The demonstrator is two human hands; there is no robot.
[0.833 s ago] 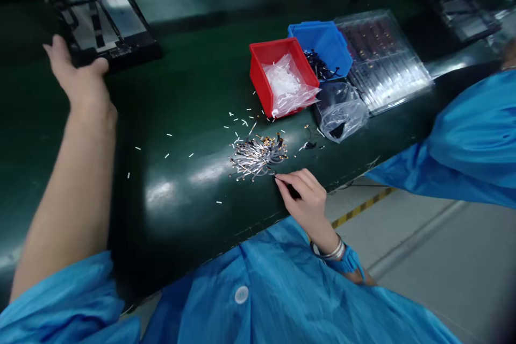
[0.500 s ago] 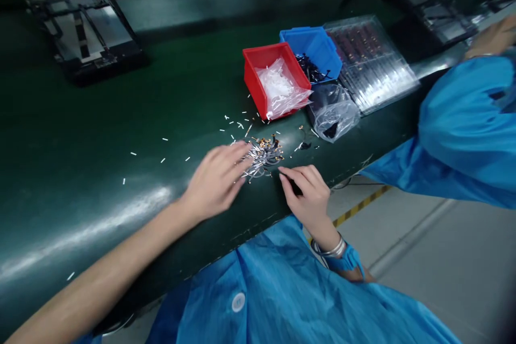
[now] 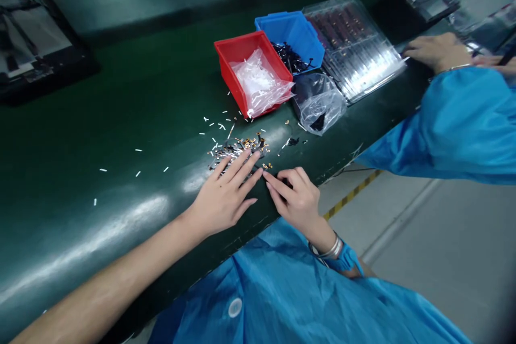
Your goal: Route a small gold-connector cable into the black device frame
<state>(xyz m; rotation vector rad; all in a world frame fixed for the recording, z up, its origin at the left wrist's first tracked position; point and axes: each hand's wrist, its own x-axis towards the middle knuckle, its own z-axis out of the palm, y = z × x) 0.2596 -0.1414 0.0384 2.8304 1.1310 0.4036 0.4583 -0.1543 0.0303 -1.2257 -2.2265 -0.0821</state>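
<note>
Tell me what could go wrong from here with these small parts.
The left hand is spread over the pile of small cables, so thin cables might bend or tangle under it. Loose white strips lie close by and could get mixed in. The clear plastic bag droops over the red bin's rim; snagging it might spill its contents.

A red bin [image 3: 238, 51] stands beside a blue bin [image 3: 301, 37].
</note>
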